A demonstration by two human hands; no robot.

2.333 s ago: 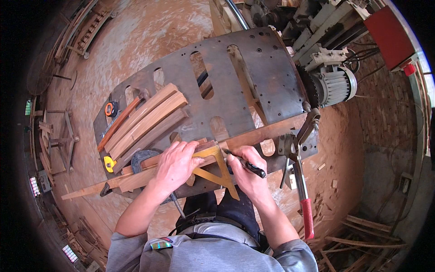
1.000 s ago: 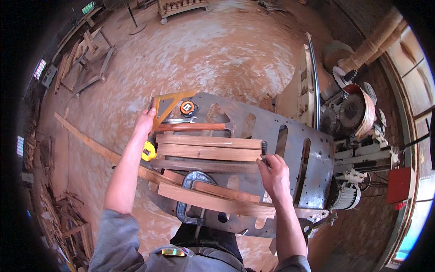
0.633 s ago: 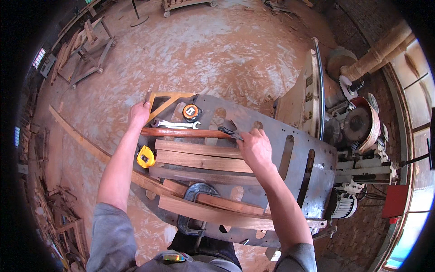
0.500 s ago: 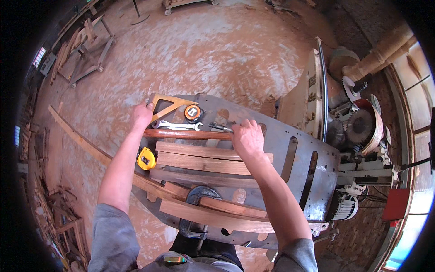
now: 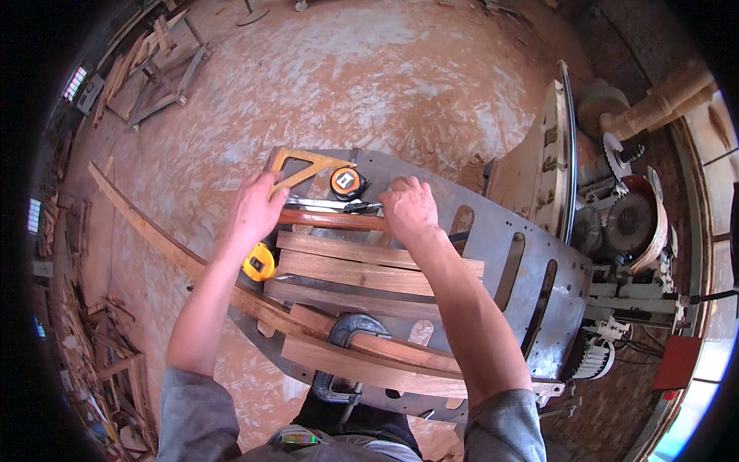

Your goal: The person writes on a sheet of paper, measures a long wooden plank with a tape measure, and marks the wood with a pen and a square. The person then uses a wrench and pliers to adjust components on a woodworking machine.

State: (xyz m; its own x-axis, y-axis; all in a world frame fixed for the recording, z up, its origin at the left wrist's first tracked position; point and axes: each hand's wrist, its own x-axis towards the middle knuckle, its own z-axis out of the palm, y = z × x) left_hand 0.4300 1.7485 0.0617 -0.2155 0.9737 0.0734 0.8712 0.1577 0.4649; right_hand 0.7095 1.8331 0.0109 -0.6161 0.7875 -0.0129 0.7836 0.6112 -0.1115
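My left hand is closed at the left end of a silver wrench, which its fingers hide. Beside those fingers is a yellow wooden triangle square. My right hand closes on the right end of a slim dark and silver tool, its exact kind unclear. A glossy reddish-brown wooden rod runs between the hands, just below the wrench. Above the slim tool sits an orange and black tape measure. A yellow tape measure lies beneath my left forearm.
Several wooden strips lie across the grey metal machine table. A C-clamp grips strips at the near edge, with a long curved wooden strip reaching left. Circular blades and machinery stand at right.
My left hand has moved from the triangle square's corner to the wrench's left end. The wrench and slim tool now lie more nearly in line. The whole view has shifted slightly.
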